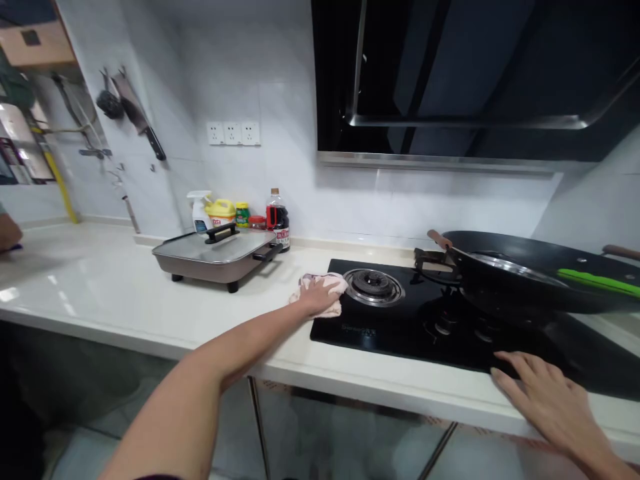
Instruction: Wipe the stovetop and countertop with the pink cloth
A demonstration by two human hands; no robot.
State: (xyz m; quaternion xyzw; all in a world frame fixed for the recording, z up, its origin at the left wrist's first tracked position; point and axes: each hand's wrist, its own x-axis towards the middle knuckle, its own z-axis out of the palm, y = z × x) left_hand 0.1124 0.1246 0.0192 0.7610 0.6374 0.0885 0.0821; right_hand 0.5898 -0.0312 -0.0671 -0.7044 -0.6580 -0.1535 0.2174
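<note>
My left hand [318,298] presses a pale pink cloth [336,308] down at the left edge of the black gas cooktop [345,328], partly on the white counter. Its fingers reach over the cloth and hide some of it. Just to the right of that hand is a round burner [375,287]. My right hand [543,393] rests on the front edge of the cooktop and counter, fingers apart and holding nothing. Behind it a large black wok [505,293] sits over the right burner, with a metal lid or pan and a bright green utensil [600,282] in it.
An electric pan with a glass lid [215,257] stands left of the cloth. Behind it are a spray bottle [201,212], a yellow jug [221,211] and a dark sauce bottle [278,220]. A range hood [465,80] overhangs the cooktop. Another person's arm [7,232] shows at far left.
</note>
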